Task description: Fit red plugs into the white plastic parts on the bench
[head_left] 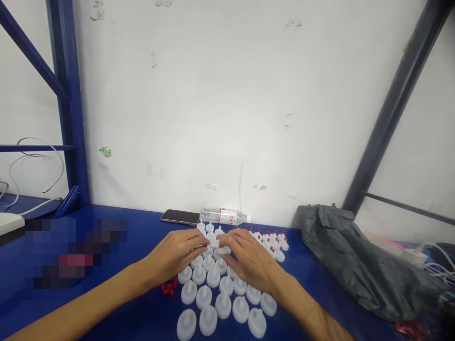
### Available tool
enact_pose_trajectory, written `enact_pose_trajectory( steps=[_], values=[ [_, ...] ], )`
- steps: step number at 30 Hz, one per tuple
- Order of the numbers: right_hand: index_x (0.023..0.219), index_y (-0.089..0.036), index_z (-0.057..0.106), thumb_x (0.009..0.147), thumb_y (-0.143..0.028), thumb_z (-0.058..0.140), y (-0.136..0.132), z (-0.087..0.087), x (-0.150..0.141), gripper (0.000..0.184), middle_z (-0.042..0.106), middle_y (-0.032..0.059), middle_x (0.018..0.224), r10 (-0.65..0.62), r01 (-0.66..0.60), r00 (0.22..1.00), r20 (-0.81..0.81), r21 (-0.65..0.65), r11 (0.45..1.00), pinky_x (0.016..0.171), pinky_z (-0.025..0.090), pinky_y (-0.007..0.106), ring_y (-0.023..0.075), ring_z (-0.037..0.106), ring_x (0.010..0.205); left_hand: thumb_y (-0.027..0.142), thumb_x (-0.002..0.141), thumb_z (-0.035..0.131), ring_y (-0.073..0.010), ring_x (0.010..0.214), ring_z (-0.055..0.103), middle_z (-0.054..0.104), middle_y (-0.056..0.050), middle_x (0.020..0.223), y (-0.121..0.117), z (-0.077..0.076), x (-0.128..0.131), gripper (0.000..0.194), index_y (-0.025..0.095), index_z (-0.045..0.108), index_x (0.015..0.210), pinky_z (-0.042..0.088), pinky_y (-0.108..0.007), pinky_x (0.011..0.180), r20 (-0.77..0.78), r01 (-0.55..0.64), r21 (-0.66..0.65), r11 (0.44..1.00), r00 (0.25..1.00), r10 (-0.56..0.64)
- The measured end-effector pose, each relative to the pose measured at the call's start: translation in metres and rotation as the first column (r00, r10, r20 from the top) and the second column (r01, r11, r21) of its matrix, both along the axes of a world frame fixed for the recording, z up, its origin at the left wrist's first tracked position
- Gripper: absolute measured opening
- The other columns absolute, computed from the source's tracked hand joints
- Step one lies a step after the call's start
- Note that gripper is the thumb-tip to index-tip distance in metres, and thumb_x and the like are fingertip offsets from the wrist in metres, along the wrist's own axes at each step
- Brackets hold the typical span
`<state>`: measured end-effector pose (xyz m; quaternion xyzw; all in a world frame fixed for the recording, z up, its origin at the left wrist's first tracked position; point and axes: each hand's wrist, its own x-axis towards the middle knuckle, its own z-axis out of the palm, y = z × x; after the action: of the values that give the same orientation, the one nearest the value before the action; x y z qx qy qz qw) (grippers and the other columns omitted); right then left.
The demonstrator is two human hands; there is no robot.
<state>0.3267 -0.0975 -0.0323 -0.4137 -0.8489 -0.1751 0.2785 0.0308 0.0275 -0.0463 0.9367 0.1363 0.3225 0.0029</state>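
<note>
My left hand [179, 248] is closed in a pinch, with a bit of red showing at the fingertips, which looks like a small red cap [205, 246]. Facing it, my right hand [247, 255] has fingers and thumb curled around a white nozzle lid [223, 250] over the middle of the group. Many round white lids with upright spouts, such as this front one [186, 324], stand in loose rows beneath and before both hands. Loose red caps [169, 287] lie in a small pile left of the rows. Behind my right hand, several white lids have red tips [274, 237].
A phone [180, 217] and a clear plastic bottle [223, 216] lie along the wall at the back of the blue table [135, 237]. A dark plastic bag [341, 251] spreads over the right side. Blue frame posts [73, 109] flank the wall. Cables [39, 156] hang at left.
</note>
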Motion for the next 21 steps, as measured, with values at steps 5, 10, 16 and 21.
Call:
enact_pose_trajectory(
  steps=[5,10,16,21],
  values=[
    [0.141,-0.038,0.08,0.115,-0.015,0.084,-0.003,-0.001,-0.007,0.035,0.098,0.0058,0.143,0.069,-0.069,0.997,0.021,0.026,0.997,0.111,0.085,0.055,0.0354,0.096,0.125,0.02,0.127,0.062,-0.0294,0.096,0.096,0.097,-0.01,0.115,-0.009,-0.006,0.004,0.032,0.034,0.09,0.135,0.081,-0.041,0.092,0.019,0.034,0.001,0.999,0.999,-0.034],
    [0.137,-0.04,0.086,0.114,-0.016,0.086,-0.006,0.002,-0.01,0.033,0.098,0.0051,0.146,0.027,-0.027,1.0,-0.008,0.006,1.0,0.114,0.084,0.055,0.0377,0.095,0.128,0.022,0.13,0.058,-0.0293,0.099,0.097,0.097,-0.011,0.121,-0.008,-0.014,0.004,0.037,0.034,0.09,0.143,0.082,-0.041,0.091,0.088,0.034,0.026,0.999,0.995,-0.036],
    [0.136,-0.041,0.085,0.116,-0.019,0.084,-0.005,0.001,-0.008,0.03,0.098,0.0034,0.142,0.019,-0.018,1.0,0.015,-0.02,1.0,0.112,0.084,0.054,0.0372,0.094,0.126,0.026,0.133,0.054,-0.0287,0.097,0.098,0.097,-0.012,0.121,-0.007,-0.018,0.004,0.04,0.034,0.09,0.146,0.079,-0.039,0.082,0.097,0.028,0.052,0.998,0.995,-0.033],
    [0.137,-0.034,0.079,0.12,-0.019,0.082,-0.003,-0.002,-0.006,0.023,0.099,0.0084,0.141,0.064,-0.068,0.996,0.057,0.065,0.996,0.108,0.084,0.054,0.036,0.095,0.124,0.023,0.133,0.055,-0.0256,0.088,0.096,0.095,-0.01,0.115,-0.01,-0.014,0.003,0.036,0.031,0.089,0.143,0.074,-0.034,0.072,0.066,0.019,0.122,0.992,0.997,-0.028]
  ],
)
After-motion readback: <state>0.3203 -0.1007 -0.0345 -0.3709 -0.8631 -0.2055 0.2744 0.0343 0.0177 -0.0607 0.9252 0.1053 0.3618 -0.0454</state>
